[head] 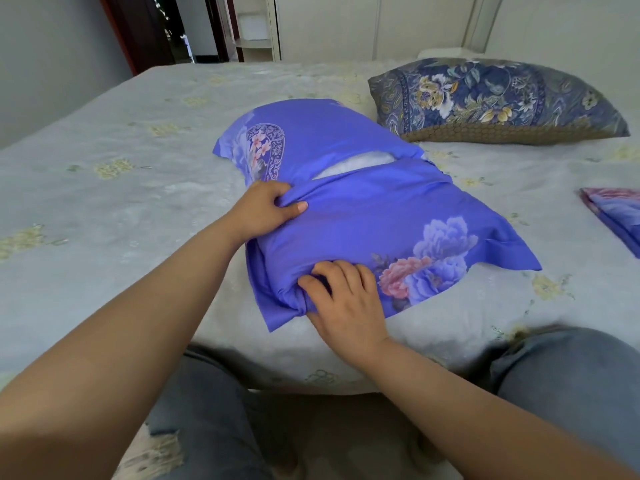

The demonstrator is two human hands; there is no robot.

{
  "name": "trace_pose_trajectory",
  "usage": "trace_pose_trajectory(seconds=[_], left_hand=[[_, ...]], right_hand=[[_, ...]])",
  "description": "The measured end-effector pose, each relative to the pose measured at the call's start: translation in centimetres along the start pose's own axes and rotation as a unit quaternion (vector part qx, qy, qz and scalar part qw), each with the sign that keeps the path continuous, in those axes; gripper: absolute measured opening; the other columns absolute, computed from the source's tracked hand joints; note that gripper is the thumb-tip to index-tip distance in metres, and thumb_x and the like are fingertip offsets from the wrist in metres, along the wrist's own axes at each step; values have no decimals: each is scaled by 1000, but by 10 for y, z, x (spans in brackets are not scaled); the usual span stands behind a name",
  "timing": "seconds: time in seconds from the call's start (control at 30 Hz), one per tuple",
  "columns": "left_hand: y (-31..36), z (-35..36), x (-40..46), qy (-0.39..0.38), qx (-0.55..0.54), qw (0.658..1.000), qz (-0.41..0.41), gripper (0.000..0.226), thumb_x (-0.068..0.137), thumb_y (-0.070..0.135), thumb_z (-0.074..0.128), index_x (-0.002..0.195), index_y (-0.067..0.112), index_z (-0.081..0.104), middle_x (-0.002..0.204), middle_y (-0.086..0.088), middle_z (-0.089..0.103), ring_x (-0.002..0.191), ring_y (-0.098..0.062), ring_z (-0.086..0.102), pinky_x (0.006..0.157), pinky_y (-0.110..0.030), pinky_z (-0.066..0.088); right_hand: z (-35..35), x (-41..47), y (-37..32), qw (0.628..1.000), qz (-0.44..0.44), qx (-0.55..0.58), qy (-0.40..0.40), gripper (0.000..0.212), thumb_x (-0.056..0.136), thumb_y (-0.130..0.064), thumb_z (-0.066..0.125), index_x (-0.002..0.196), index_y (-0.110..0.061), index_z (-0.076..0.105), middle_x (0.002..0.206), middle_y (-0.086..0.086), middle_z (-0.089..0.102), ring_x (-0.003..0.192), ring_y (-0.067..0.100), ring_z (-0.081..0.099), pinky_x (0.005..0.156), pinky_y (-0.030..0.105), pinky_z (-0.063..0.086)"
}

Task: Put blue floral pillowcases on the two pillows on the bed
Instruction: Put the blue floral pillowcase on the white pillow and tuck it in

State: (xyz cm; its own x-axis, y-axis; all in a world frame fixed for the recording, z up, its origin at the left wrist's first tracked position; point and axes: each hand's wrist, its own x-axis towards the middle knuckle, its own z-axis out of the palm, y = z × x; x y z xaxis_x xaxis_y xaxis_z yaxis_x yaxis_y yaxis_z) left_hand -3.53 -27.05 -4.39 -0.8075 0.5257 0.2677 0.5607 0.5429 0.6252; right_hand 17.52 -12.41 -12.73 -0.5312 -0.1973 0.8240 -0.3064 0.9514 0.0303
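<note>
1. Near edge of the bed (104, 188): pillow (349, 164) almost wholly inside the blue case (363, 216), white filling showing only through the back slit.
2. Left hand (268, 209): fingers pinching a fold of case beside the slit. Pulled too hard, likely to gape the slit wider and bare more filling.
3. Right hand (346, 303): fingers curled, bunching the near corner. Released unevenly, likely to leave the corner twisted and the filling lumped.
4. Close to the bed edge; a sharp tug could drag everything off.
5. Second pillow (495, 98), far right, not yet in blue.
6. Spare case (616, 216), folded at right, easily knocked aside when reaching.
</note>
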Motion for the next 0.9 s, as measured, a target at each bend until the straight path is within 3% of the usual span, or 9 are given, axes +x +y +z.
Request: trace_pose_trajectory(seconds=[0.07,0.17,0.3,0.47,0.53,0.6,0.7,0.77,0.9], left_hand=[[2,-4,1,6,-10,1000,4,33,94,46,68,78,20,57,76,0,62,73,-20,59,71,-35,46],[3,-8,12,68,49,996,12,35,96,45,64,79,19,49,76,-5,58,74,-29,55,67,-38,41],[-1,-8,29,164,20,986,-25,37,94,41,65,74,17,45,72,-8,55,70,-31,52,66,-41,41],[-26,-10,20,78,25,990,-111,56,88,63,69,69,19,38,70,-5,47,68,-28,48,64,-39,37],[-36,-13,12,39,106,984,-139,54,90,70,60,77,19,48,78,-6,58,77,-31,56,67,-39,42],[-28,-16,9,38,171,976,-132,47,95,67,56,93,20,54,89,-7,65,86,-33,61,71,-41,47],[7,-16,10,76,181,980,-31,33,98,53,60,110,22,61,103,-7,68,103,-36,60,83,-45,50],[37,-9,14,71,133,988,25,39,96,58,61,112,23,67,106,-3,70,109,-31,59,92,-43,48],[89,22,37,-26,129,991,14,69,85,79,60,123,22,68,126,-4,70,120,-31,60,99,-41,49]], right_hand=[[3,3,9,1000,-9,30,3,14,86,-14,71,100,-18,70,104,2,64,95,29,58,86,44,46],[1,13,12,992,-41,107,-58,9,86,-12,71,90,-19,67,83,0,57,80,28,52,75,42,47],[-25,43,-5,973,-179,103,-107,8,84,-15,67,82,-20,61,78,-1,53,76,27,50,71,41,40],[-38,22,-29,948,-238,122,-173,6,90,-22,68,84,-23,66,80,-1,57,78,26,54,71,41,41],[-40,13,-27,941,-199,189,-197,10,96,-33,70,94,-24,74,91,-4,65,87,25,59,82,38,47],[-44,22,-10,949,-139,229,-167,15,100,-39,70,105,-26,77,107,-7,69,101,22,62,96,38,45],[-47,47,46,984,21,161,-76,18,100,-37,69,114,-28,76,122,-7,70,114,22,61,106,42,40],[-50,55,81,981,113,137,-74,25,101,-36,67,123,-25,74,128,-4,70,121,23,62,107,44,42],[-55,40,101,975,167,124,-77,32,102,-35,64,130,-20,69,135,-2,67,126,24,59,108,45,41]])
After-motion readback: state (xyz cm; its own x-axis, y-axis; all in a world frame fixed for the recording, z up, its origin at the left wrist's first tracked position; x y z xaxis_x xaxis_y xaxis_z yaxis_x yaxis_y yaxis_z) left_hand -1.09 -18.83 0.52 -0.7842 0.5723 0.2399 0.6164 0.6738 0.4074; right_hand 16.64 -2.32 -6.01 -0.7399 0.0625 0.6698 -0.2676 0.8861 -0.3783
